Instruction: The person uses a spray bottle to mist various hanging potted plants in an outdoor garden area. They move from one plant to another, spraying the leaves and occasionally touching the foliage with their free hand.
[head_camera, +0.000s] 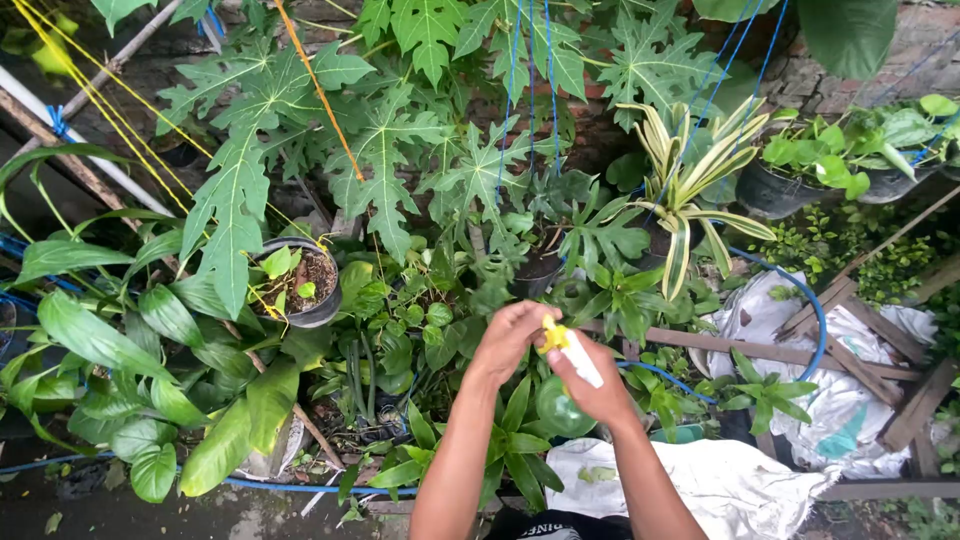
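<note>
A green spray bottle with a white and yellow trigger head is held out in front of me over the plants. My right hand is wrapped around the bottle's neck and head. My left hand is closed on the yellow nozzle tip at the front of the head. The lower part of the bottle shows below my right hand, against green leaves.
Potted plants crowd the ground: a black pot of soil at left, a striped-leaf plant at right, broad lobed leaves behind. White sacks and wooden slats lie at right. A blue hose curves there.
</note>
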